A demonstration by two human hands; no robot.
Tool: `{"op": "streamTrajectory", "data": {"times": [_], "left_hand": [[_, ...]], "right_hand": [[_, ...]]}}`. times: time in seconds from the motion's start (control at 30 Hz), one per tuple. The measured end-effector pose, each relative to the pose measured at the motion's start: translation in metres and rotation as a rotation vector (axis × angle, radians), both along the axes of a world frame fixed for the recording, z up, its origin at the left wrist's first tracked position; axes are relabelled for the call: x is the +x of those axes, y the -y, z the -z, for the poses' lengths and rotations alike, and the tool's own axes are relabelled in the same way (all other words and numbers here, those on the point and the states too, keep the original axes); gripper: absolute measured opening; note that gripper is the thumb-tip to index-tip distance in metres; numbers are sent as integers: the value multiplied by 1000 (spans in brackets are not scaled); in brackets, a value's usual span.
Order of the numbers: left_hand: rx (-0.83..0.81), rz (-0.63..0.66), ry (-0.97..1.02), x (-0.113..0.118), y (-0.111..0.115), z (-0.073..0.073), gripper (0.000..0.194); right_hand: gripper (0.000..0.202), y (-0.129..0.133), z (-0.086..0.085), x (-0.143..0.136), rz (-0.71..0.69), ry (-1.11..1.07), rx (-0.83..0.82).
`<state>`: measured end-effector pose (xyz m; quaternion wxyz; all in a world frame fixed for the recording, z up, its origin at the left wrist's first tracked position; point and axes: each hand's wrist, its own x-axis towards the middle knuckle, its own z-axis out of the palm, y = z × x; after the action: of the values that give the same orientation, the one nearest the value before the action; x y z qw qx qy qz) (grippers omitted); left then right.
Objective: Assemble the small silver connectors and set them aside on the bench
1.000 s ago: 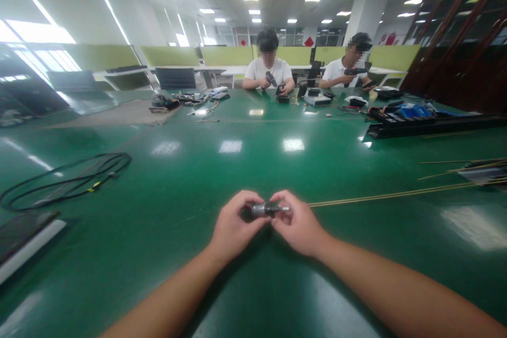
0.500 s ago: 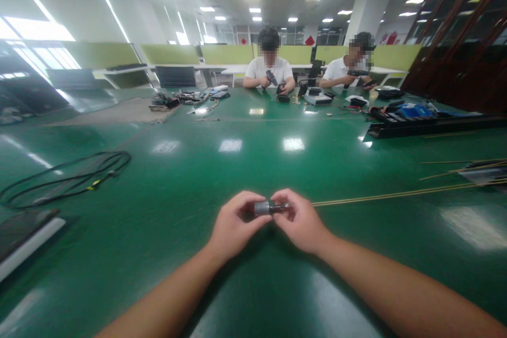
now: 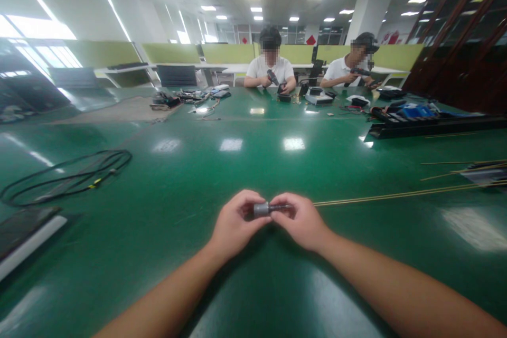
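Observation:
Just above the green table (image 3: 190, 169), a small grey metal cylinder (image 3: 261, 209) lies level between my hands, with a thin dark shaft (image 3: 280, 207) extending from its right end. My left hand (image 3: 235, 224) grips the cylinder between thumb and fingers. On the shaft side, my right hand (image 3: 301, 222) is closed round the dark shaft, its thumb near the cylinder. The fingertips of both hands almost meet. Fingers cover part of the shaft's right end.
Thin yellow rods (image 3: 396, 193) lie to the right of my right hand. A coiled black cable (image 3: 67, 179) and a dark flat device (image 3: 27, 229) are at left. Two people (image 3: 270, 69) sit across the table, holding drill-like tools, near electronics and a black channel (image 3: 428, 128).
Both hands and the grey cylinder are almost where they were. Slightly more of the thumb of my right hand shows along the shaft. The person at far right has tilted the tool a little.

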<state>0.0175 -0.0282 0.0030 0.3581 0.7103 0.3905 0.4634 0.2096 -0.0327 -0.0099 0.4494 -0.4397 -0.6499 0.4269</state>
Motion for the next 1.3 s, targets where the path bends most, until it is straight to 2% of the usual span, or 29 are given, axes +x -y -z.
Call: {"op": "streamTrajectory", "data": {"times": [0.4, 0.67, 1.3], "left_hand": [[135, 14, -115, -3, 1, -4, 16], [155, -9, -141, -2, 3, -8, 15], [146, -12, -128, -5, 3, -5, 16]], "right_hand": [[9, 2, -2, -1, -34, -8, 37], [5, 0, -3, 1, -34, -4, 53], [5, 2, -4, 2, -14, -14, 52]]}}
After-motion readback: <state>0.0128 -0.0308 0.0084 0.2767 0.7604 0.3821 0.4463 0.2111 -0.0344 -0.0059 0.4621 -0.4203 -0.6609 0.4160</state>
